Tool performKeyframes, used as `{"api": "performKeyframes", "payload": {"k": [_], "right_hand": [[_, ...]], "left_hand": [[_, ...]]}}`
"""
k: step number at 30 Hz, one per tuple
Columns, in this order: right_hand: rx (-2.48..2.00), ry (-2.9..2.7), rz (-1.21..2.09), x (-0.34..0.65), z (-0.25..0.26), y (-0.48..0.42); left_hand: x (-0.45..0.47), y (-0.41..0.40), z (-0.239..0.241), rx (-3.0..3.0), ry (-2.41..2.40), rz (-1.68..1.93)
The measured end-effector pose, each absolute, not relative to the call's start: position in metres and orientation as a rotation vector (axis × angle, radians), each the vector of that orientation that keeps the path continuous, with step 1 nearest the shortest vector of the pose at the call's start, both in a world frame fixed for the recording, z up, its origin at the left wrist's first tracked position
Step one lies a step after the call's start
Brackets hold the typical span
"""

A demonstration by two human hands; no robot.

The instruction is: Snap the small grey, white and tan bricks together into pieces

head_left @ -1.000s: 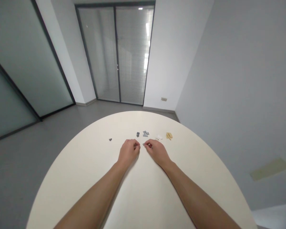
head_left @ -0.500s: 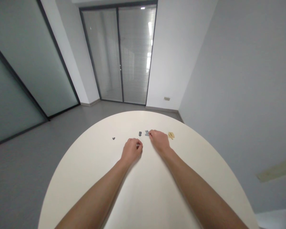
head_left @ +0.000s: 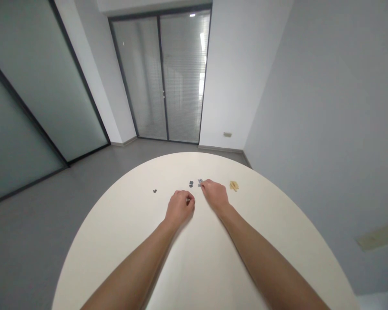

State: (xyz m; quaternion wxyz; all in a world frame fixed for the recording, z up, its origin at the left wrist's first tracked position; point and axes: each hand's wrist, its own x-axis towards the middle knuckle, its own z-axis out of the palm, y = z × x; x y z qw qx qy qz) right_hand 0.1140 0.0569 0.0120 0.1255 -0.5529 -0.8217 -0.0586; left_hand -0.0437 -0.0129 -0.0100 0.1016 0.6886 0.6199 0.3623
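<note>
My left hand (head_left: pixel 180 206) rests low over the white table (head_left: pixel 123 241), its thumb and fingers pinched together; what they hold, if anything, is too small to name. My right hand (head_left: pixel 214 193) reaches to a small cluster of grey pieces (head_left: pixel 200 182), fingertips closed at its right side; whether a piece is gripped I cannot tell. Small dark pieces (head_left: pixel 191 184) lie just left of the grey ones. Beyond my right hand sits a little pile of yellow pieces (head_left: pixel 234 185). One more dark bit (head_left: pixel 154 190) lies apart on the left.
The round white table's far edge curves beyond the pieces. Behind it stands a dark-framed glass door (head_left: pixel 163 86) with blinds. Frosted panels (head_left: pixel 45 86) are at the left, a grey wall (head_left: pixel 326 107) at the right.
The camera view has shifted slightly, so the table appears a little lower. Both hands keep nearly the same places and poses, my right hand still at the grey pieces.
</note>
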Motion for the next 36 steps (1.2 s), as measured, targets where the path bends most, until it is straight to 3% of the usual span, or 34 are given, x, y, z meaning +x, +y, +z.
{"api": "performKeyframes", "payload": {"k": [17, 27, 36], "right_hand": [[-1.423, -2.263, 0.066, 0.135, 0.001, 0.017], [-1.323, -2.253, 0.294, 0.139, 0.002, 0.021], [-1.305, -2.248, 0.326, 0.14, 0.002, 0.024]], "left_hand": [[-0.044, -0.018, -0.005, 2.016, 1.866, 1.04], [-0.084, -0.02, -0.006, 1.941, 2.645, 0.889], [-0.112, -0.017, -0.003, 1.824, 2.769, 0.596]]}}
